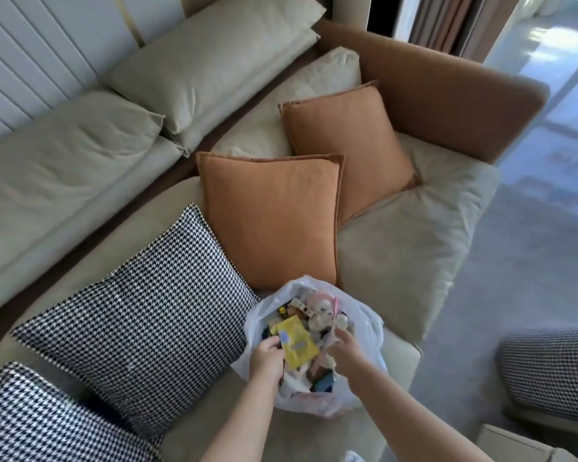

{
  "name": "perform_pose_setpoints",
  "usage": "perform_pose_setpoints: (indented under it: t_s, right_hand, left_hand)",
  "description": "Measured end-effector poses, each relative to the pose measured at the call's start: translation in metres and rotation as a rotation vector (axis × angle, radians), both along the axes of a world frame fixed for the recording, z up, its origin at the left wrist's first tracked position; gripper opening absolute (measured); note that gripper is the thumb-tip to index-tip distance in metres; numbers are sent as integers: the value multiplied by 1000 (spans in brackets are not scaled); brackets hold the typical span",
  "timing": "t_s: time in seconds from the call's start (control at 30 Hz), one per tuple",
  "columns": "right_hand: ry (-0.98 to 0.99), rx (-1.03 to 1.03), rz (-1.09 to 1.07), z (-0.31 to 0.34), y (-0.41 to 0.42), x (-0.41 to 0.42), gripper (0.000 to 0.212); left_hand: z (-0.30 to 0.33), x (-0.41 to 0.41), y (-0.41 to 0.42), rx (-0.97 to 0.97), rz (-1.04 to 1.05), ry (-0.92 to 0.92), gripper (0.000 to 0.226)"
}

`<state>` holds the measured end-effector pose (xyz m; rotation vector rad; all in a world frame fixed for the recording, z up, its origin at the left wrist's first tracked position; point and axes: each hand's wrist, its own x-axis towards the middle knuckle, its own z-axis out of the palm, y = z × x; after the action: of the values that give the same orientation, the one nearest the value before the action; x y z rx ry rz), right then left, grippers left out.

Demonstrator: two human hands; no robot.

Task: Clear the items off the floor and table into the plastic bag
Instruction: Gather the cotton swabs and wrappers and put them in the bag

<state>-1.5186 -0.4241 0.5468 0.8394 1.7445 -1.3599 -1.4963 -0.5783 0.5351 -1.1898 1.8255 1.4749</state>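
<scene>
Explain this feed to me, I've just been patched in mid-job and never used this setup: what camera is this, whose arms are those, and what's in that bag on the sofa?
There is no machine here. The single picture comes from a wide-angle camera worn on a person's head, looking forward and down, so the two bare arms reaching in from the bottom are that person's own.

The white plastic bag sits open on the seat of a beige sofa, already full of small mixed items, including a yellow packet on top. The left hand grips the bag's rim beside that packet; the right hand pinches the opposite side of the opening.

Beside the bag lie a black-and-white houndstooth cushion and two orange cushions. Grey floor shows on the right.
</scene>
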Motion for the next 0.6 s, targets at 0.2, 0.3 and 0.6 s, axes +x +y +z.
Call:
perform_pose_setpoints:
  t_s: [0.2, 0.3, 0.6]
  right_hand:
    - [13, -13, -10, 33, 4, 19, 23]
    - [78, 32, -10, 59, 8, 39, 21]
    - [258, 276, 5, 103, 24, 141, 39]
  left_hand:
    - [39, 11, 1, 49, -33, 51, 31]
    - [64, 27, 4, 46, -176, 75, 30]
    - [123, 96, 21, -31, -663, 185, 30]
